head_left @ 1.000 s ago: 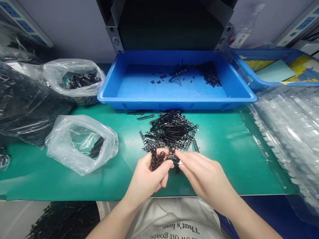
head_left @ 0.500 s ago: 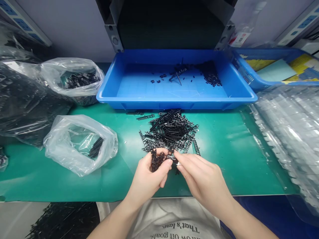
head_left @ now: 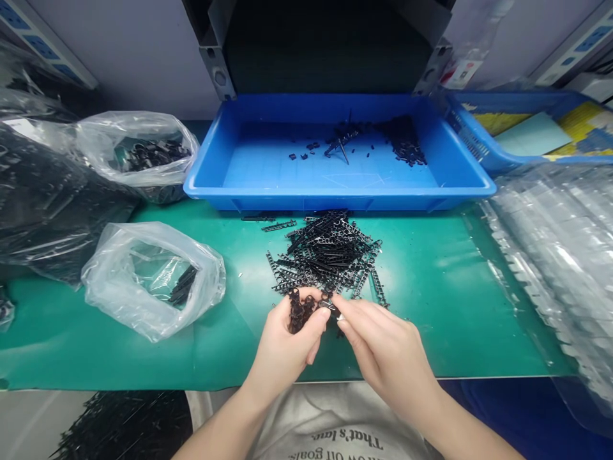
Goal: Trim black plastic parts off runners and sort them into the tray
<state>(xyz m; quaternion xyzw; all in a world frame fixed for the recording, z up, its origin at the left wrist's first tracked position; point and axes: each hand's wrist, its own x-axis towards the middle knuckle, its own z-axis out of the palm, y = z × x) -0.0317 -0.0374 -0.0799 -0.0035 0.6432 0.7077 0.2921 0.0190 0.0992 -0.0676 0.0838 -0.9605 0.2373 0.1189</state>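
Note:
My left hand is closed around a cluster of small black plastic parts, which shows between thumb and fingers. Thumb and fingers of my right hand pinch at a black plastic piece that juts from the left hand's grip; its exact shape is partly covered by the fingertips. Just beyond both hands lies a heap of black notched plastic strips on the green mat. A few loose strips lie at the heap's far left edge.
Behind the heap stands a blue tray with black bits inside. To the left are an open plastic bag holding black strips and another bag of black parts. Clear plastic trays are stacked at right, below a blue basket.
My right hand's fingertips have shifted very slightly at the black piece. Both hands stay in nearly the same place, and the heap looks unchanged.

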